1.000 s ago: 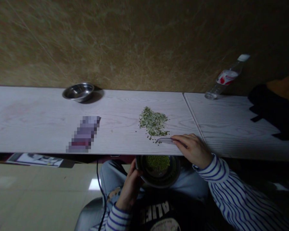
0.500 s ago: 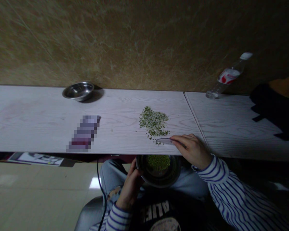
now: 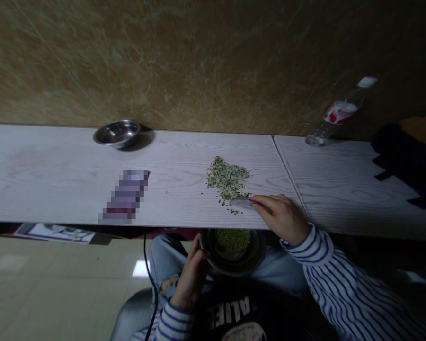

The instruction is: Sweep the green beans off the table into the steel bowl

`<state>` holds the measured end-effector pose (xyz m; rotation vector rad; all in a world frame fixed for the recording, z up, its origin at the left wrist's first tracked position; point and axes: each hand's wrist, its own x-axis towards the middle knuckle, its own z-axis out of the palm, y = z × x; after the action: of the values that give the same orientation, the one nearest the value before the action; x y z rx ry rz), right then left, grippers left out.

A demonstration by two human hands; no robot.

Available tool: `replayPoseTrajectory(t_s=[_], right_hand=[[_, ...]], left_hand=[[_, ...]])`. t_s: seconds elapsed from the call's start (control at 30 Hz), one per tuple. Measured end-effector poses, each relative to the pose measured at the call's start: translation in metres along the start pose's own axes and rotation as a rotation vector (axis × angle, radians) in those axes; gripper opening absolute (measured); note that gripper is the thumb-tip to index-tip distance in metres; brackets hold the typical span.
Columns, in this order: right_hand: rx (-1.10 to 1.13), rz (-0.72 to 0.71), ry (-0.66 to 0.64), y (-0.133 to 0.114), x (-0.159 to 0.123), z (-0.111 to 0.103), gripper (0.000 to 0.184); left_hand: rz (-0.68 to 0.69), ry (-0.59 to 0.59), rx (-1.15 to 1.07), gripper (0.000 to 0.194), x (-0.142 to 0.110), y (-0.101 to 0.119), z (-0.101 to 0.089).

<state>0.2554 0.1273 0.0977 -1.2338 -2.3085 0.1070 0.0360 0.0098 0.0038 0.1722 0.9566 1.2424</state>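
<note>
My right hand (image 3: 282, 219) pinches a thin, pale, see-through flat piece (image 3: 240, 203), its flat side on the table at the near edge of a spread of small green and white grains (image 3: 227, 177). A few green grains lie loose around the piece. Below the table edge, my left hand (image 3: 193, 274) grips the left rim of a dark metal bowl (image 3: 230, 271) over my lap. Inside that bowl is a heap of green grains (image 3: 233, 240) that look like mung beans. The table edge hides the bowl's far rim.
A second, shiny metal bowl (image 3: 117, 134) stands at the back left, by the wall. Nearer lies a blurred-out flat oblong thing (image 3: 125, 195). At the back right stands a plastic bottle (image 3: 335, 113), with dark cloth (image 3: 399, 161) beyond it. A black cable (image 3: 147, 274) hangs down at my left.
My right hand has moved slightly away from me with the flat piece, now closer to the spread of grains. My left hand and the bowl have hardly moved.
</note>
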Motion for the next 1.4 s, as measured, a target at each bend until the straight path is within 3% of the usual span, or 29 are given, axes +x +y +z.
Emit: replayPoseTrajectory(t_s=[0.3, 1.13, 1.4], right_hand=[[0.025, -0.032, -0.02, -0.005, -0.004, -0.006, 0.018], [0.019, -0.001, 0.007, -0.006, 0.01, 0.016, 0.02], [-0.007, 0.028, 0.023, -0.013, 0.011, 0.014, 0.02]], left_hand=[[-0.002, 0.006, -0.008, 0.057, -0.001, 0.0, 0.001], [0.02, 0.037, -0.008, 0.06, 0.001, 0.003, -0.003], [0.034, 0.032, -0.015, 0.059, 0.003, 0.009, -0.008]])
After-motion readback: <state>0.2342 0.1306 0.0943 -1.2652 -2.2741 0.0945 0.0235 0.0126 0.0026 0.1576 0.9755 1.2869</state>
